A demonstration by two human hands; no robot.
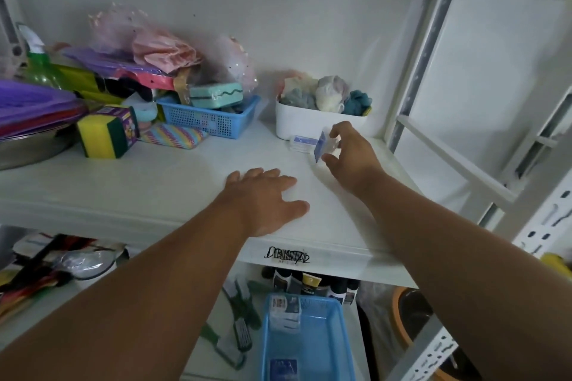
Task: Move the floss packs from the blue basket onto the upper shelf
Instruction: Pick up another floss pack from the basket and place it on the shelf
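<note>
My right hand (349, 158) pinches a floss pack (323, 145) between thumb and fingers, tilted on edge just in front of the white tub (297, 124), beside a pack already lying flat (305, 142), so the two line up. My left hand (266, 198) lies spread flat on the upper shelf (154, 182), likely steadying me. More packs wait in the blue basket (312, 340) below.
</note>
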